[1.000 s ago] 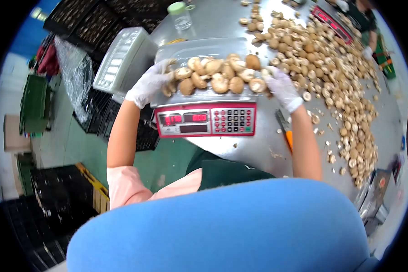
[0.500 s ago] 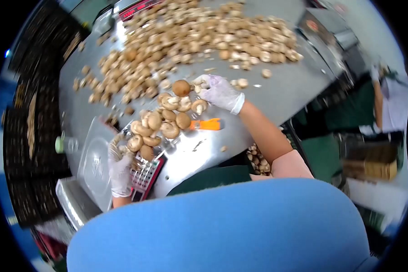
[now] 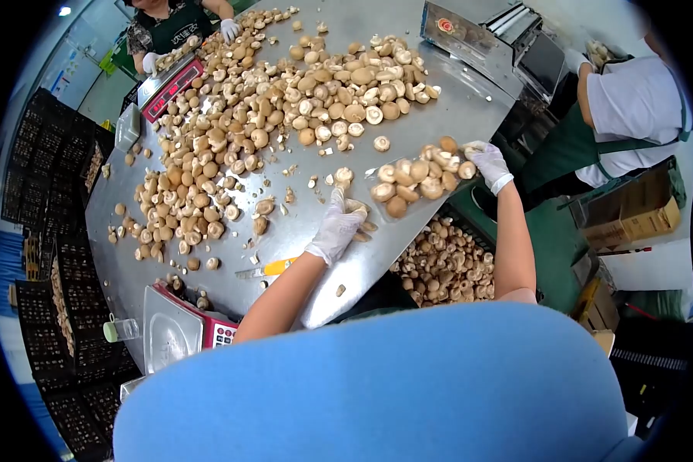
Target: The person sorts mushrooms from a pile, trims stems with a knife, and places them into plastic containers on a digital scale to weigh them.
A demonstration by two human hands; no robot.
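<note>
A clear plastic tray (image 3: pixel 402 219) filled with brown-capped mushrooms (image 3: pixel 420 171) is at the right edge of the steel table. My right hand (image 3: pixel 488 165), in a white glove, grips its far right end, with the fingers closed around the edge and mushrooms. Left of the tray, my gloved left hand (image 3: pixel 336 229) is low over the table, its fingers drawn together around a mushroom (image 3: pixel 343 175) at their tips; part of the grip is hidden. A knife with an orange-yellow handle (image 3: pixel 279 266) lies by my left wrist.
A large mushroom heap (image 3: pixel 285 96) covers the table's far side. A scale (image 3: pixel 174 331) stands at lower left, another red scale (image 3: pixel 173 88) farther off. Below the right edge is a crate of mushrooms (image 3: pixel 450 266). One co-worker (image 3: pixel 181 27) works opposite, another person (image 3: pixel 631 108) stands right.
My view has swung, and the filled tray now lies right of my left hand. My left hand has left the tray's near end; my right hand now grips its far right end.
</note>
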